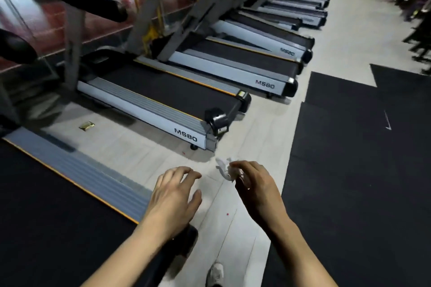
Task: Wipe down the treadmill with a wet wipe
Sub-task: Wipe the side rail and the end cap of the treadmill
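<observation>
While the right hand (253,184) pinches a crumpled wet wipe (225,168) and the left hand (173,196) hovers with relaxed, empty fingers, neither touches the treadmill (77,170), so wiping seemingly remains.

The treadmill (58,193) has a matt black, finely textured belt and a ribbed grey side rail (93,170) that looks like brushed metal. The crumpled wipe (225,169) is thin white cloth or paper. The pale floor (140,147) is smooth; black mats (349,170) look rubbery and matt.

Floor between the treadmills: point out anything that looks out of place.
A small gold wrapper lies loose on the pale floor beside the MS80 treadmill, looking like litter. A few tiny red specks also dot the floor.
</observation>
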Demonstrator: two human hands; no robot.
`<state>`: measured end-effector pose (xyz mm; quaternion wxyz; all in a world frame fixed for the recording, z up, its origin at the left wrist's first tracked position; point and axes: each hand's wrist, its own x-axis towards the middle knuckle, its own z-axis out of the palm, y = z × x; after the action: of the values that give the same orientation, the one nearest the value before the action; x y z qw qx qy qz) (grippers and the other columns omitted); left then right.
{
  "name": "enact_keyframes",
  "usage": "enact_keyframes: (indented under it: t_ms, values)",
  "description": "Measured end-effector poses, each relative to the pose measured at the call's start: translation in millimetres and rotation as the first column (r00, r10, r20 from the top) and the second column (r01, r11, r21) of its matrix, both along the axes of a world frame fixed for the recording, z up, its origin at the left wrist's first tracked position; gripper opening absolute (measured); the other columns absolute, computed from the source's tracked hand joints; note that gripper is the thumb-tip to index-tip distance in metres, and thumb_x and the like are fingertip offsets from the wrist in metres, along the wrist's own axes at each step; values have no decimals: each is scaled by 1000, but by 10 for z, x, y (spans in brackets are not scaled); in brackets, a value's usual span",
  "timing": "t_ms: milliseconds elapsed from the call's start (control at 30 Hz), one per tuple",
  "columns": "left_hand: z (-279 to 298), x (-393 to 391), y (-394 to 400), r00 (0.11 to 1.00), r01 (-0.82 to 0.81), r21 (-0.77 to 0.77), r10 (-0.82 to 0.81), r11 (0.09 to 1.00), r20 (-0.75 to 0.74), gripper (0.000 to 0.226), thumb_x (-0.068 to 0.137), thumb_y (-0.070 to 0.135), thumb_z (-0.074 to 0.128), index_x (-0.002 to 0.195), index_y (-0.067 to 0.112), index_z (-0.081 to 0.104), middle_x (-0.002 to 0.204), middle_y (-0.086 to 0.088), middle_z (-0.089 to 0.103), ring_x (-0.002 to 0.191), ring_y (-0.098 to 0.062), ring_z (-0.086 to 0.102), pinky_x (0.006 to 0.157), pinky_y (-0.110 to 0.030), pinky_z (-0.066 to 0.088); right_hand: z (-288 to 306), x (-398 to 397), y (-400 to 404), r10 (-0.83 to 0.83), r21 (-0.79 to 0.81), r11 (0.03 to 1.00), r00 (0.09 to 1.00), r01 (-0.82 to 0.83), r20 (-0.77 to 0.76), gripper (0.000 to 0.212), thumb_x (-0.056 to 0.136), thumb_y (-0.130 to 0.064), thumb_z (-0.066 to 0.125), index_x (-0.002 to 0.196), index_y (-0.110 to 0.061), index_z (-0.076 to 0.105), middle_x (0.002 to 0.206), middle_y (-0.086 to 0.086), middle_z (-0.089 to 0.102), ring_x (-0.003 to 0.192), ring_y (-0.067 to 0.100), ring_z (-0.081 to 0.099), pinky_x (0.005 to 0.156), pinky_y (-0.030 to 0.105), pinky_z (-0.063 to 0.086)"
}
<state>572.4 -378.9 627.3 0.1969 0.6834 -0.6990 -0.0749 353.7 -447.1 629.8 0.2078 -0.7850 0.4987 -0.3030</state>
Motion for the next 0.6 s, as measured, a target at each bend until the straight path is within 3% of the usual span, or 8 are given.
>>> enact_keyframes:
  t_ms: [167,300,467,600]
  values:
    - [85,69,-938,996,-94,-6,94,996,8,54,93,53,28,130,29,59,128,11,53,125,-17,43,108,-35,35,73,86,-1070,99,-12,995,995,-100,-25,39,87,-7,66,114,-36,62,111,-26,56,107,8,55,83,18,45]
    - [175,166,-1486,989,-141,-21,142,990,33,47,96,50,30,127,29,58,124,11,53,119,-16,45,103,-35,39,139,152,-1795,140,-3,990,990,-140,-5,41,87,-5,65,115,-35,63,107,-27,56,102,4,53,82,7,38]
    - [259,385,-1914,961,-274,-39,275,961,7,44,96,49,33,125,30,60,121,13,55,118,-14,46,102,-34,40,124,527,-2557,281,40,958,959,-282,27,41,88,-8,65,115,-37,64,111,-28,56,105,0,54,83,4,37]
    - [276,597,-2447,907,-419,-63,421,906,8,49,95,51,29,127,29,60,123,13,54,120,-13,45,104,-31,39,121,996,-3359,440,33,896,895,-443,70,39,90,-11,59,121,-34,65,121,-18,59,114,5,56,94,15,44]
